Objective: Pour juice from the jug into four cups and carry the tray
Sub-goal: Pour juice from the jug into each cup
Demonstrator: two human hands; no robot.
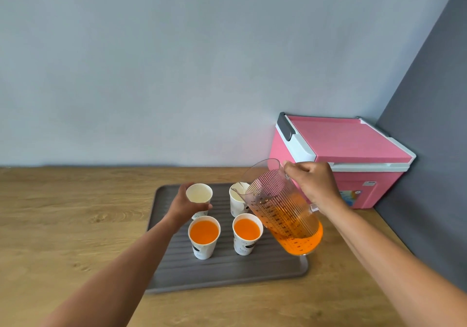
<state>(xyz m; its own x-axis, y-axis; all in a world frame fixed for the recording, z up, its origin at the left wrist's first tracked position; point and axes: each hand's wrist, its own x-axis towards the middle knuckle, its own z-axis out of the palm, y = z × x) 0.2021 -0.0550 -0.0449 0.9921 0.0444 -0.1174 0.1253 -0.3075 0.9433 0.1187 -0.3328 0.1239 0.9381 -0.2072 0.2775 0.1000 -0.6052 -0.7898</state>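
My right hand [313, 185] is gripping the jug [283, 213], tipping gently over the far-right cup [236, 200], seemingly unfilled; left hand [185, 208] is holding the far-left cup [199, 193].

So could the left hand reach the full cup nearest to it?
Probably yes: the near-left full cup sits right beside the left hand, nothing between them. But that hand grips the far-left cup and would have to let go first.

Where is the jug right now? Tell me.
Right of centre in the head view: the jug is held tilted by the right hand over the right edge of the tray, spout at the far right cup.
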